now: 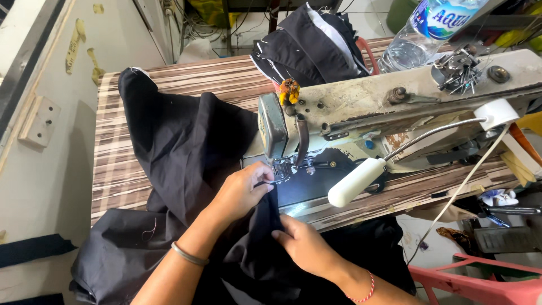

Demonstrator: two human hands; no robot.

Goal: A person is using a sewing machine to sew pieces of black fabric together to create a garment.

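Observation:
A large piece of black cloth [175, 152] lies spread over the striped wooden table [113, 169] and hangs off its near edge. My left hand [244, 189], with a metal bangle on the wrist, presses a fold of the cloth against the presser foot [280, 169] of an old cream sewing machine [367, 107]. My right hand [302, 243], a red thread bracelet on its wrist, pinches the cloth's edge just in front of the machine bed.
A white gooseneck lamp [355, 182] shines on the needle plate. A pile of dark cloth pieces [310, 42] sits behind the machine, a clear water bottle [420, 34] beside it. A pink plastic chair [480, 282] stands at lower right, a wall at left.

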